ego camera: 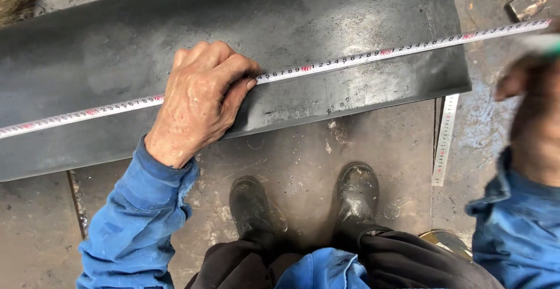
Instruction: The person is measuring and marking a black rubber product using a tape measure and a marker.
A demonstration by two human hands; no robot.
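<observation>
My right hand (534,111) is blurred and half cut off by the frame edge, so I cannot tell whether it grips anything; something pale and smeared sits just above it at the edge, unreadable. The long white steel measuring tape (350,60) runs off the left edge of the frame, and its right end disappears into that blur near the right hand, so I can't see how it ends. A stretch of the tape is hidden under my left hand (201,99). The dark grey flat steel plate (326,15) is cut off at the top and left.

My left hand lies palm down on the plate's near edge, fingers curled, thumb and forefinger pressing the tape flat against the metal. The tape crosses the plate on a diagonal, low at left, rising to the right, passing beyond the plate's right edge toward the right hand. The right hand is well apart from the left, off the plate, above the stained concrete floor (303,160).

A second short white ruler strip (445,140) lies on the floor just beside the plate's right corner. My two black boots (303,204) stand near the plate's front edge. Blue sleeves cover both arms.
</observation>
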